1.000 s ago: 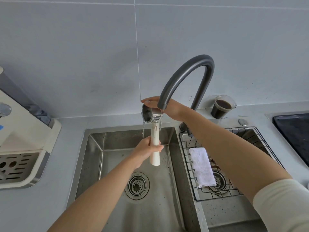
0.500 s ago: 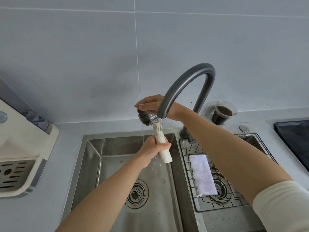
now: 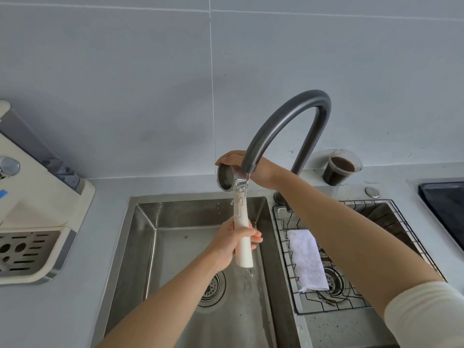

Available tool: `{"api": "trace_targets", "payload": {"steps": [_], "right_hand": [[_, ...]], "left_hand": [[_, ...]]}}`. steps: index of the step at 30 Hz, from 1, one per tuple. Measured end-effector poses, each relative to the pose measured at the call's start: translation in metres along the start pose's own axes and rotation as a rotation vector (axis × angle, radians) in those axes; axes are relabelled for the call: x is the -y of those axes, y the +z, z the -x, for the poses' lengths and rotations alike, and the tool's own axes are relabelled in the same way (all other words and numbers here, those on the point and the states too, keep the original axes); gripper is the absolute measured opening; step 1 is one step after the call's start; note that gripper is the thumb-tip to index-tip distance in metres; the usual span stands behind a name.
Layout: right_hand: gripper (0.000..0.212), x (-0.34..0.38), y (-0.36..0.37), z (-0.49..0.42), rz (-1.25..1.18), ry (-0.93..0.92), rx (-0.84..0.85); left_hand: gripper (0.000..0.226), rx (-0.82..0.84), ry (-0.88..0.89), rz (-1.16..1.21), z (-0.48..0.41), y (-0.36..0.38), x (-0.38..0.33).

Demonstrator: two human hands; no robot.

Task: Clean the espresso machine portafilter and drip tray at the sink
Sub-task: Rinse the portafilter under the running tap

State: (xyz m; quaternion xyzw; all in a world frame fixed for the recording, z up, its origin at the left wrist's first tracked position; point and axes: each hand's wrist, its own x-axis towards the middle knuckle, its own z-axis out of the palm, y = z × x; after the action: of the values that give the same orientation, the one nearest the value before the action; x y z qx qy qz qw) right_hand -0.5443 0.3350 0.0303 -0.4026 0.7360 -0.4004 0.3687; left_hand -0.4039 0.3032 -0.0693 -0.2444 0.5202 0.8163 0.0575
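Note:
The portafilter [image 3: 227,177] has a steel basket head and a cream handle [image 3: 241,222]. It stands upright over the left sink basin [image 3: 175,247], head on top with its open face turned left. My left hand [image 3: 232,243] is closed around the lower handle. My right hand [image 3: 258,169] rests on the back and top of the steel head, partly hidden behind the dark curved faucet [image 3: 288,121]. A thin stream of water falls from the spout onto the head and runs down the handle. The espresso machine's drip tray [image 3: 25,252] sits on the machine at the left.
The cream espresso machine [image 3: 37,197] stands on the counter at left. A wire rack [image 3: 351,305] with a white cloth [image 3: 306,259] lies across the right basin. A cup of dark liquid [image 3: 340,169] sits behind the faucet. A black hob [image 3: 444,207] is at right.
The portafilter handle has swung from tilted back to near vertical under the spout. Both hands keep their hold. The camera view has shifted slightly.

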Motion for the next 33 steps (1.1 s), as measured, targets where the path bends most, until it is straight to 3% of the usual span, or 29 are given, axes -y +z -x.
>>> {"api": "trace_targets", "payload": {"steps": [3, 7, 15, 23, 33], "right_hand": [[0.019, -0.01, 0.006, 0.003, -0.174, 0.058, -0.045], [0.026, -0.026, 0.016, 0.013, -0.328, 0.176, -0.068], [0.03, -0.057, 0.031, 0.036, -0.576, 0.283, -0.152], [0.023, -0.07, 0.052, 0.039, -0.486, 0.322, -0.24], [0.026, -0.061, 0.058, 0.043, -0.556, 0.311, -0.205]], "left_hand": [[0.021, -0.021, -0.016, -0.075, 0.013, -0.011, 0.007], [0.009, -0.036, -0.056, -0.218, 0.029, -0.022, 0.018], [0.011, -0.005, -0.109, -0.486, 0.048, -0.033, 0.016], [0.008, -0.063, -0.125, -0.696, 0.056, -0.046, 0.011], [0.019, -0.31, -0.075, -1.011, 0.058, -0.06, 0.011]]}}
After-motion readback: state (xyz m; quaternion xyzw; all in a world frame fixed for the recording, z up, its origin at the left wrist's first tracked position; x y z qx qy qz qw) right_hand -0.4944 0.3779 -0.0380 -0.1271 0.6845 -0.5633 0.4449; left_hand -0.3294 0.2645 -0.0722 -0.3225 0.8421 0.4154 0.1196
